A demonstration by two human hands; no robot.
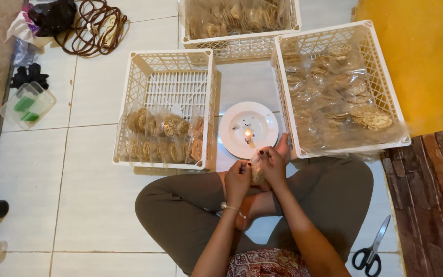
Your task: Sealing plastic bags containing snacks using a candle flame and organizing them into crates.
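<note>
I sit cross-legged on a tiled floor. My left hand (238,180) and my right hand (273,165) together grip a small clear plastic bag of round cookies (257,173) just in front of my knees. The bag's top edge points toward a lit candle (248,135) standing on a white plate (260,117). A white plastic crate (172,82) to the left of the plate holds a row of packed cookie bags (163,137) at its near end.
A second crate (366,36) on the right holds a loose heap of bagged cookies; a third crate (240,37) sits behind the plate. Black-handled scissors (371,247) lie at my right. A coiled brown cord (94,28) and a clear box (27,104) sit far left.
</note>
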